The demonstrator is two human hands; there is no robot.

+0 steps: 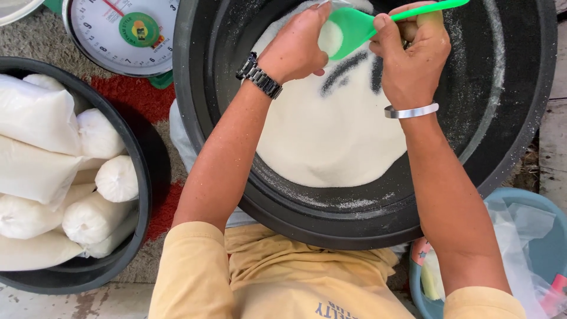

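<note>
The right hand [413, 50] is closed around the handle of a green plastic scoop [354, 26], whose bowl tips toward the left hand [295, 47]. The left hand has its fingers curled at the scoop's mouth, pinching the rim of what looks like a thin clear bag [331, 5], though the bag is hard to make out. A metal watch sits on the left wrist and a silver bangle on the right. Both hands hover over a heap of white grains [331, 136] inside a big black tub [508, 118]. To the left, a second black tub [139, 177] holds filled white bags [41, 112]. A dial scale [124, 32] stands above it, and a blue basin [531, 207] with plastic sits lower right.
</note>
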